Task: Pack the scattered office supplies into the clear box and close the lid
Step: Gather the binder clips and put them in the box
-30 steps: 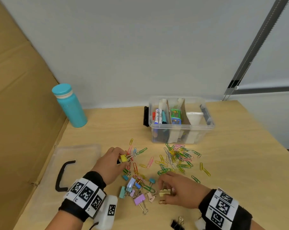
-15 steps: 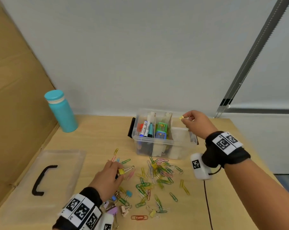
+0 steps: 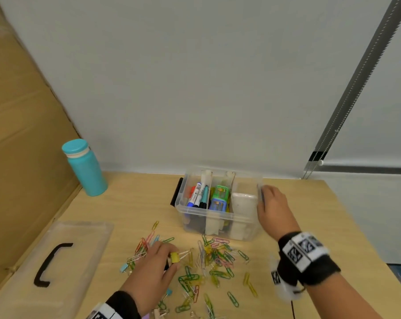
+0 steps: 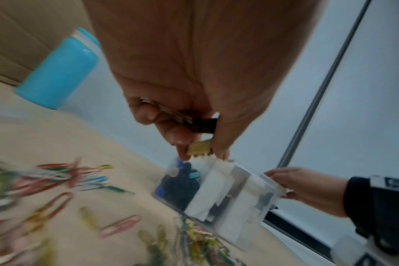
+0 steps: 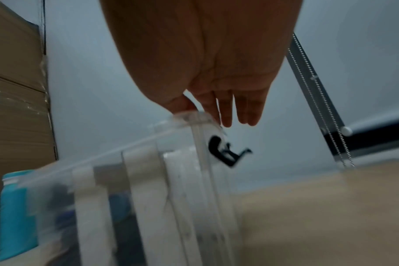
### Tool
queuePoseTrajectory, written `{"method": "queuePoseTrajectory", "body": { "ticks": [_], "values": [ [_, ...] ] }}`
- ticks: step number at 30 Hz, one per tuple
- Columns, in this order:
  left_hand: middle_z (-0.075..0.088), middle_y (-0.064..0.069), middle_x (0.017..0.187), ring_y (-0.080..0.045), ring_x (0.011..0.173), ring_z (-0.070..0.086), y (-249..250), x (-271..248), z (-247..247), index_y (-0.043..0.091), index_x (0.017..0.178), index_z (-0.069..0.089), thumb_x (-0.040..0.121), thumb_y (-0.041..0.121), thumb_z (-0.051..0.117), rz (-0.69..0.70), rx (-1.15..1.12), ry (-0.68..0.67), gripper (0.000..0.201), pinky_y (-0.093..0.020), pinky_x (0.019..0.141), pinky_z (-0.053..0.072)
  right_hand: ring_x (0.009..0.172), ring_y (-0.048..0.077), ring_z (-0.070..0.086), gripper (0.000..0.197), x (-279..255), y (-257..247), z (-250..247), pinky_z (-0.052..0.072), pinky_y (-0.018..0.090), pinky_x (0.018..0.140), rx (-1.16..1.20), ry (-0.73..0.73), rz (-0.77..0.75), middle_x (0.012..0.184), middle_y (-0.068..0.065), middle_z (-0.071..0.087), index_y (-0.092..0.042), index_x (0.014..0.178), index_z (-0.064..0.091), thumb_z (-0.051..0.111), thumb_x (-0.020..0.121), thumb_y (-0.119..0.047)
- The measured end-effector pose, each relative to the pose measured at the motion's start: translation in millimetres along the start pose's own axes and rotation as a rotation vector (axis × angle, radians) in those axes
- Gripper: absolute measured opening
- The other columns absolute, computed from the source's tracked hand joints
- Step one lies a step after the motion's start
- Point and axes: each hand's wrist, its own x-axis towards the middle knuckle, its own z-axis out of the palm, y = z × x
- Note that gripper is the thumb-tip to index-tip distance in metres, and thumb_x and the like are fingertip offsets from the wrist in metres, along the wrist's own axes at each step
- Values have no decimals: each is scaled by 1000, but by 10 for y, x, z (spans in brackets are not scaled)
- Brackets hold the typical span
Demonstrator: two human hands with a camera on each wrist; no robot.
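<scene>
The clear box (image 3: 196, 211) stands at the back of the table with markers and white dividers inside. My right hand (image 3: 264, 199) holds its right end, thumb on the rim (image 5: 187, 114) and fingers down the outside. My left hand (image 3: 170, 261) hovers over scattered coloured paper clips (image 3: 214, 256) and pinches a yellow binder clip (image 3: 174, 257). In the left wrist view the yellow binder clip (image 4: 198, 148) sits at the fingertips, and a black binder clip (image 4: 205, 125) is tucked in the curled fingers behind it. More binder clips (image 3: 123, 268) lie near my left wrist.
The clear lid (image 3: 80, 238) with a black handle (image 3: 50, 263) lies flat at the left. A teal bottle (image 3: 85, 169) stands at the back left beside a cardboard wall (image 3: 22, 134). A wall runs behind the table; the table's right edge is close to the box.
My right hand, which carried a clip from the pile up over the box, has come down to hold the box's right end. My left hand has kept its yellow clip.
</scene>
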Motion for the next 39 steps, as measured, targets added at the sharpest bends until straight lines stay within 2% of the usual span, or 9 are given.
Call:
{"method": "queuePoseTrajectory", "body": {
  "ticks": [4, 8, 15, 19, 22, 27, 32, 36, 39],
  "values": [
    [34, 19, 124, -2, 97, 46, 637, 311, -164, 36, 130, 34, 96, 47, 34, 127, 96, 158, 36, -29, 100, 40, 127, 21, 43, 55, -202, 162, 206, 42, 35, 101, 131, 3, 24, 149, 1, 38, -25, 152, 12, 28, 100, -29],
    [40, 4, 133, -15, 115, 48, 1193, 1058, -212, 22, 135, 39, 97, 35, 43, 249, 250, 243, 40, -39, 109, 34, 116, 21, 51, 56, -194, 178, 282, 50, 39, 87, 127, 61, 26, 137, 2, 51, -35, 151, 5, 23, 98, -31],
    [39, -10, 128, -28, 113, 51, 1607, 2034, 39, 8, 131, 41, 92, 21, 53, 187, 461, 192, 42, -40, 97, 36, 110, 20, 50, 60, -197, 155, 233, 49, 33, 76, 60, 41, 8, 125, 3, 57, -32, 151, -2, 26, 98, -28],
    [24, -10, 146, -31, 131, 35, 1657, 2241, 67, 8, 142, 30, 92, 34, 52, 89, 274, 43, 61, -42, 107, 31, 110, 19, 50, 61, -193, 152, 218, 44, 27, 73, 38, 24, 12, 126, 2, 56, -29, 152, -3, 26, 99, -27],
    [26, -13, 152, -32, 135, 36, 1632, 2336, 42, 7, 145, 29, 97, 30, 42, 56, 131, -101, 55, -40, 112, 32, 112, 19, 49, 61, -190, 155, 209, 45, 28, 75, 25, 20, 12, 128, 1, 55, -28, 152, -4, 26, 99, -28],
    [46, -8, 142, -22, 129, 45, 1476, 1889, -198, 12, 134, 47, 99, 15, 35, 149, -57, 14, 37, -28, 106, 33, 115, 25, 49, 58, -186, 178, 234, 48, 35, 81, 20, 2, 18, 136, 6, 51, -24, 152, 3, 24, 99, -28],
    [57, -1, 124, -14, 113, 55, 978, 1028, -367, 18, 120, 59, 97, 16, 42, 242, -124, 137, 28, -28, 98, 44, 114, 30, 48, 56, -187, 194, 269, 47, 39, 82, 99, 6, 37, 138, 7, 48, -28, 152, 6, 24, 99, -28],
    [58, 9, 111, 0, 100, 55, 392, 311, -328, 22, 112, 62, 96, 18, 47, 179, -90, 174, 23, -18, 89, 45, 120, 33, 44, 54, -241, 155, 309, 42, 41, 92, 95, 24, 66, 146, 8, 39, -28, 151, 11, 25, 99, -29],
    [59, 10, 105, 2, 95, 56, 56, 26, -234, 24, 104, 63, 95, 19, 51, 77, -65, 139, 16, -17, 86, 47, 135, 36, 28, 55, -309, 128, 190, 33, 49, 108, -13, 195, 18, 153, 12, 23, -20, 148, 24, 37, 96, -34]
  ]
}}
